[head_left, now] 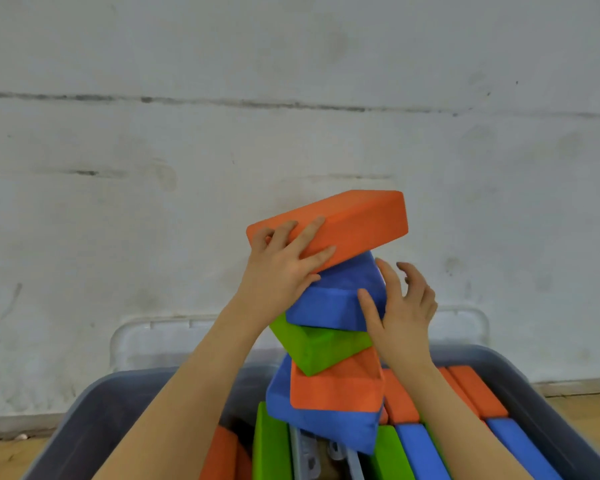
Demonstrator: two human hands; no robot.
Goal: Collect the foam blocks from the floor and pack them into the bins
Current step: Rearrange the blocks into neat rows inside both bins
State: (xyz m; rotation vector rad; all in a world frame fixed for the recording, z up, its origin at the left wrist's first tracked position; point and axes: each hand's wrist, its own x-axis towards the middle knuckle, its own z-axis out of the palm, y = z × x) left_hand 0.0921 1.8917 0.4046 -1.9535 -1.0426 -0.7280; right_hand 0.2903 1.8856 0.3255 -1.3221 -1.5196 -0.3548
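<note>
The left hand [280, 268] has its fingers [310, 233] spread flat over the near long face of the top orange block [354, 220], with the thumb side tucked under the block's lower edge, so the hand clasps that block at its left end. The block is tilted, its right end higher and farther away, and it rests on the upper blue block [340, 299] beneath it. The right hand [404, 313] is open, fingers curled loosely and apart; its thumb [369, 308] lies against the right front face of the upper blue block, while the other fingers hang clear of the stack just to the right. Below the blue block sits a green block [321, 348], then a second orange block [336, 386], then a lower blue block [319, 420], each turned a little askew from the one above. This stack stands over the grey bin [520, 375], where more orange, green and blue blocks stand on edge in rows; those on the right are partly covered by the right forearm, and the bottom of the picture cuts them off. A dark gap in the middle of the bin shows something grey that cannot be made out. Behind the bin a clear plastic lid [142, 341] leans against the pale wall [222, 133], and a strip of wooden floor [589, 407] shows at either side.
</note>
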